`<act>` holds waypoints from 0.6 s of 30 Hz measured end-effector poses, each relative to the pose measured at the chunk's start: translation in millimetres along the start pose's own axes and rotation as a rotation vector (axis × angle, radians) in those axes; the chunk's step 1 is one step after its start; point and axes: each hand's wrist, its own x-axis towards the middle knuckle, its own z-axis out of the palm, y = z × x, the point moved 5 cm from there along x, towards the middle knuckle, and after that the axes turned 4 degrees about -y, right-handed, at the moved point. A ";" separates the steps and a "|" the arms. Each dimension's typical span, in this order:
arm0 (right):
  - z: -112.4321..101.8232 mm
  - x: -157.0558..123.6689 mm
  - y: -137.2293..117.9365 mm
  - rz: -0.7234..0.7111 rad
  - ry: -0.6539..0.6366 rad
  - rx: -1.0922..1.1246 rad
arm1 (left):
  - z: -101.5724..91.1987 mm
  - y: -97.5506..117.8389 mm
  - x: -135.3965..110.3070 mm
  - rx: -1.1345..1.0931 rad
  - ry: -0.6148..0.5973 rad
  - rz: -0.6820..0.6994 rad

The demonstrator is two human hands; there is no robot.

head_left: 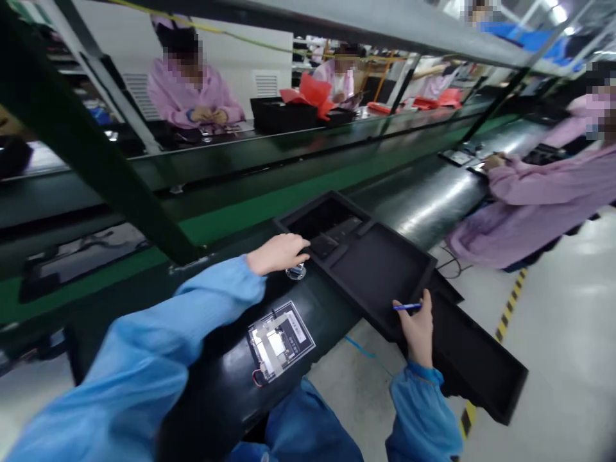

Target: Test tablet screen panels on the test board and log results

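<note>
My left hand (279, 252) is closed at the left edge of a black tray (380, 269), its fingertips on the rim. Just below those fingers, a small shiny round object (296, 272) sits on the bench. My right hand (418, 327) holds a slim blue pen-like tool (407, 307) between thumb and fingers, beside the tray's near right side. The tray lies slanted, with a few dark flat pieces in its far compartment. Nearer to me, a flat electronic device (279, 343) lies on the bench, showing its circuit board, silvery parts and a red wire.
A second black tray (476, 346) juts out over the floor at right. A dark green post (106, 154) rises at left. Co-workers in pink sit across the line and at right (553, 192). Black bins with red wrapping (308, 96) stand on the far bench.
</note>
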 end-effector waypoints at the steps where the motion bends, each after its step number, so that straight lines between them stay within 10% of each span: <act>1: 0.3 -0.8 1.8 -0.010 0.004 0.020 | 8.0 10.3 32.4 0.014 0.002 -0.009; 6: -0.8 -1.6 13.2 -0.076 0.001 0.115 | 39.9 20.3 118.8 0.089 -0.023 -0.067; 18: 12.9 -8.2 25.0 -0.015 0.112 0.494 | -32.4 -2.9 102.7 0.201 0.295 -0.232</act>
